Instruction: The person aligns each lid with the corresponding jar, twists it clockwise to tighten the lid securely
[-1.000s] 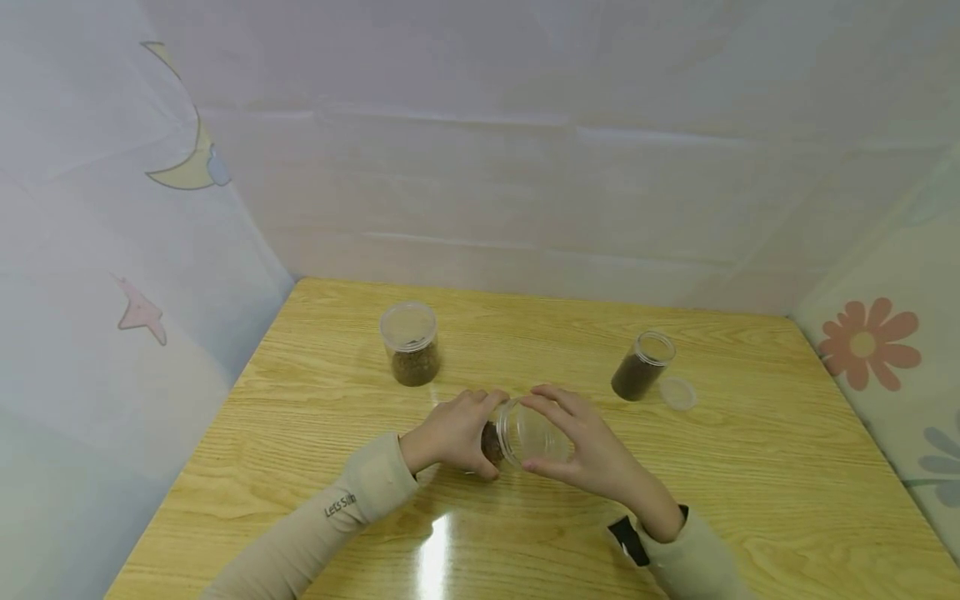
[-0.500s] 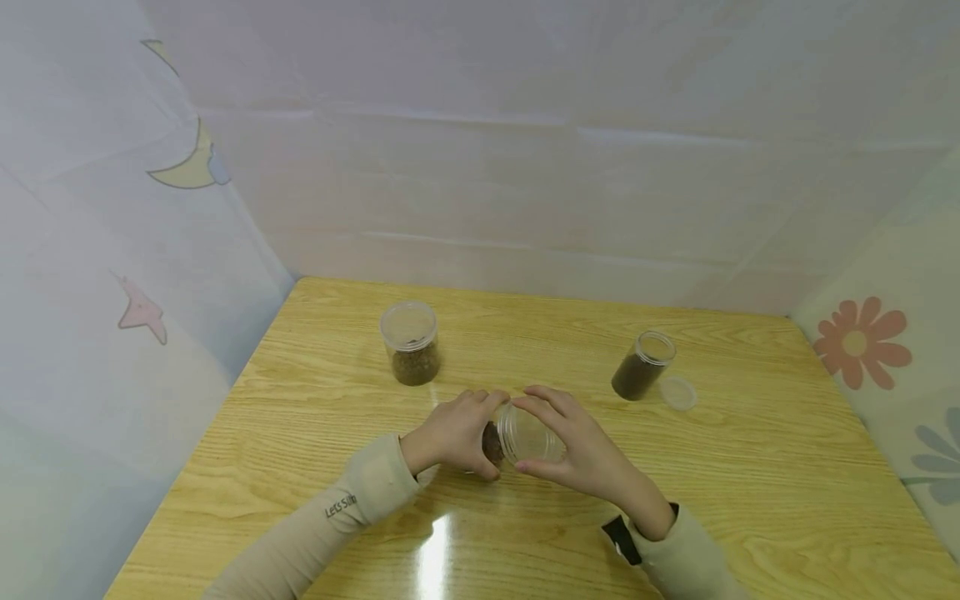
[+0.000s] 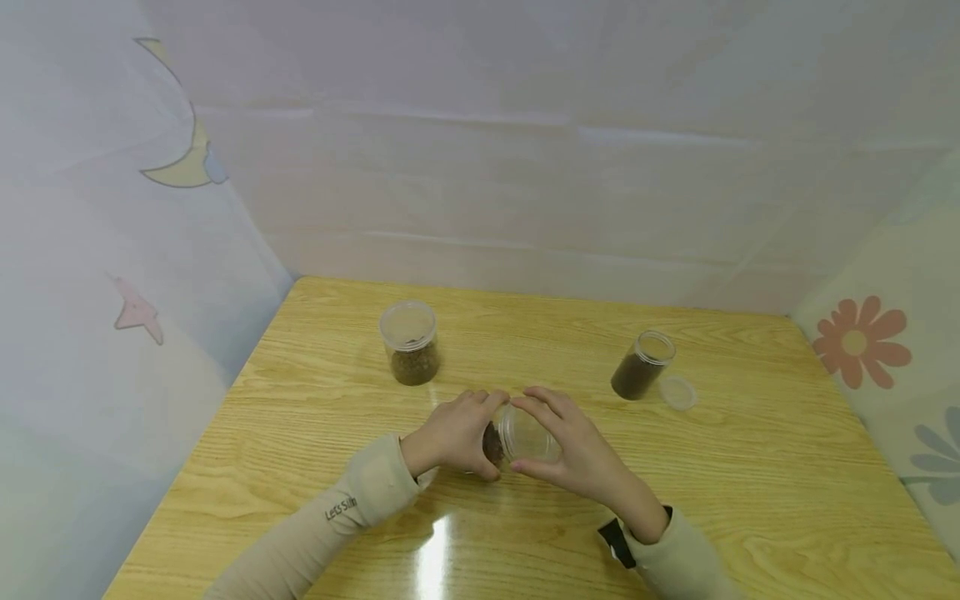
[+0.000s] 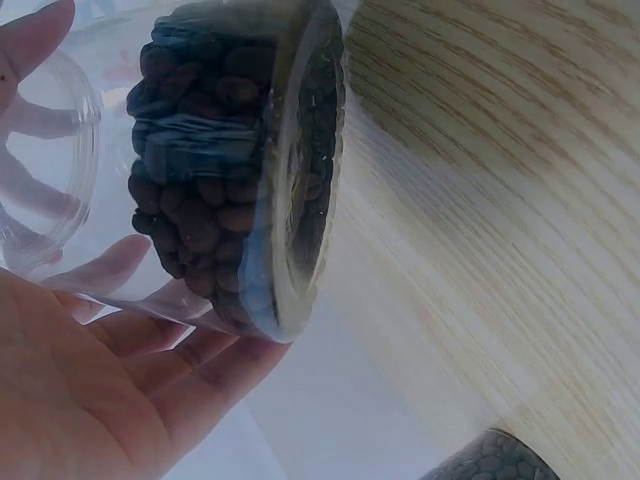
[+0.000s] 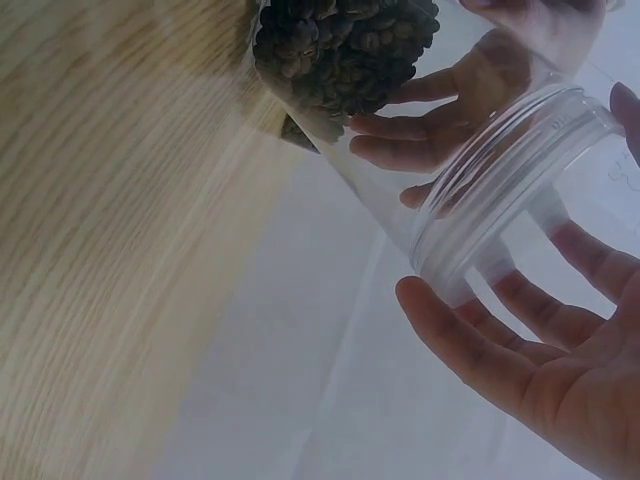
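Observation:
A clear jar partly filled with dark beans stands between the two hands. My left hand grips its side, with the fingers spread along the wall in the left wrist view. My right hand holds the clear round lid at the jar's mouth, thumb and fingers around its rim. Seen from the right wrist, the lid meets the jar's threaded top, and the beans lie at the far end. Whether the lid is fastened, I cannot tell.
A wider jar with brown contents stands at the back left of the wooden table. At the back right is a narrower jar of dark contents, its top uncovered, beside a small clear lid. Patterned cloth surrounds the table.
My right hand has moved slightly left, bringing the lid against the jar's mouth. My left hand has kept its grip in the same place.

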{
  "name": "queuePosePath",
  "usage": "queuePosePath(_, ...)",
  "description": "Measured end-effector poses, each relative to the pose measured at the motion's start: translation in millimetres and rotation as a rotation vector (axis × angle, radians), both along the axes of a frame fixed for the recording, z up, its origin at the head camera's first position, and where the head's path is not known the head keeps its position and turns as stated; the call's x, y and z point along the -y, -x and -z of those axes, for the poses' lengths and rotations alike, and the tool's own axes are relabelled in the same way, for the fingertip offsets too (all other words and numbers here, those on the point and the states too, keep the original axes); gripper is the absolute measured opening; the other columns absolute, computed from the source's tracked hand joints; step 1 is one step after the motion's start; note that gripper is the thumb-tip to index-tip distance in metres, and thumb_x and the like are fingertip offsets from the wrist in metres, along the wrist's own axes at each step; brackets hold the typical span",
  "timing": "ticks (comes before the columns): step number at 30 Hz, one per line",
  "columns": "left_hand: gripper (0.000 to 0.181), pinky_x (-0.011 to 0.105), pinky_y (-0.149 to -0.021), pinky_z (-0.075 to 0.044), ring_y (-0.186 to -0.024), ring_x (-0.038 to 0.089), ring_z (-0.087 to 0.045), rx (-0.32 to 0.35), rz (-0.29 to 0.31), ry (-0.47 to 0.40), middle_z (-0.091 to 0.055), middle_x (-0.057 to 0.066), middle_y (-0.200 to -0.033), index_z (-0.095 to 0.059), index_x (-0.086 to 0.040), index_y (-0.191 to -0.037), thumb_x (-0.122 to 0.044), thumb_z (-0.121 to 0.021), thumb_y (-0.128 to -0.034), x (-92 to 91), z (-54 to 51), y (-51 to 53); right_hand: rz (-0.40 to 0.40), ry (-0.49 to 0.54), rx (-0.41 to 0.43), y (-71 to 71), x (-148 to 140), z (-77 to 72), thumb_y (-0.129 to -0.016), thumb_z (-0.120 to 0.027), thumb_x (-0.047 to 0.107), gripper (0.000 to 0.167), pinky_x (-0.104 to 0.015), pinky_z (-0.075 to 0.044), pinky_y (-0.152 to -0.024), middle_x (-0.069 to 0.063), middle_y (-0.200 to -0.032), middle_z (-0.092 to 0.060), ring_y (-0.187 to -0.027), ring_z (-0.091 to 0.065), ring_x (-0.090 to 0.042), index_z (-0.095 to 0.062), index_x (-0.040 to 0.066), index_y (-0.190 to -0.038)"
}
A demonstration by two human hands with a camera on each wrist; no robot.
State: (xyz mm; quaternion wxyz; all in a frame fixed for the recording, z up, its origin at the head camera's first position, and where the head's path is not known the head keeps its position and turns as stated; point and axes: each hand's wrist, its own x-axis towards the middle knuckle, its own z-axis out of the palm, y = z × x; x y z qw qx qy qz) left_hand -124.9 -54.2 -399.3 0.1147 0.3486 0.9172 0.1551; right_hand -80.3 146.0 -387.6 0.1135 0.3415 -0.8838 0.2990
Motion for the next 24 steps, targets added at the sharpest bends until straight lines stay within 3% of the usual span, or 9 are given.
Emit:
queuePosePath(15,0.097,0.033,-0.065,-0.05,-0.094,0.021,-0.053,-0.021,0.002,0.011,-0.055,0.006,-0.112,-0.036,-0.013,-0.134,-0.045,-0.083,-0.056,-0.6,0.9,-2.8,0.054,-0.016,0.007,-3.8,4.3,-2.4,-0.067,-0.08,0.034,0.073,-0.048,-0.045,-0.084,-0.013,-0.125,-0.047,-0.112,-0.047,-0.031,-0.049,0.008,-0.128)
queuePosePath(24,0.095,0.034,-0.069,-0.05,-0.094,0.021,-0.053,-0.052,0.011,-0.013,-0.056,0.006,-0.111,-0.038,-0.012,-0.132,-0.045,-0.083,-0.055,-2.0,2.6,-3.9,0.136,-0.033,0.041,-7.4,6.7,-3.0,-0.068,-0.077,0.04,0.072,-0.051,-0.045,-0.084,-0.015,-0.125,-0.049,-0.111,-0.048,-0.034,-0.05,0.008,-0.127)
